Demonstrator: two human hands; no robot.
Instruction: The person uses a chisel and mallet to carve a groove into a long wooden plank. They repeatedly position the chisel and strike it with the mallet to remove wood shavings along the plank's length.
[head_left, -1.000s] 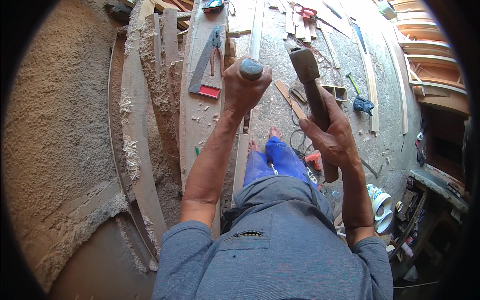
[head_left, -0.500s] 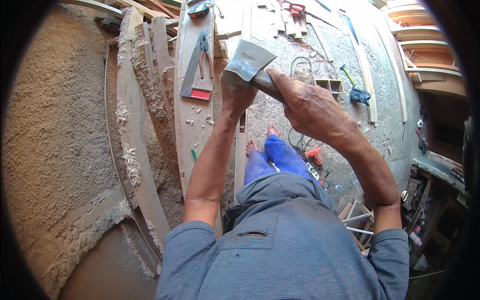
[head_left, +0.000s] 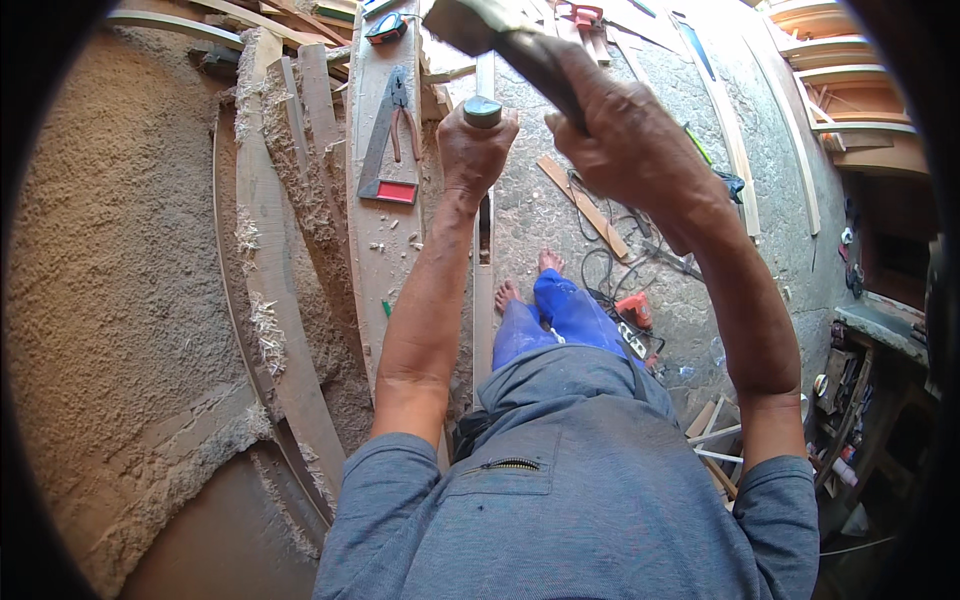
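Note:
My left hand [head_left: 475, 155] is closed round an upright chisel [head_left: 482, 112]. Only its round, greenish handle end shows above the fist; the blade is hidden. In my right hand [head_left: 635, 140], a hatchet [head_left: 510, 55] is gripped by its dark handle, its head raised beyond and above the chisel and slightly blurred. Below my left hand runs a long narrow wooden beam [head_left: 483, 330] with a dark slot cut into its top. My bare feet [head_left: 528, 280] are just right of the beam.
Left of the beam, a plank [head_left: 370, 240] carries pliers [head_left: 402, 120], a try square [head_left: 397, 190], a tape measure [head_left: 386, 29] and a green pencil [head_left: 387, 309]. An orange drill [head_left: 634, 310], cables and a wooden strip [head_left: 585, 207] lie on the floor to the right.
The hatchet has risen up and away from the chisel, lifted by my right hand, so the handle end now shows. My left hand has stayed nearly in place.

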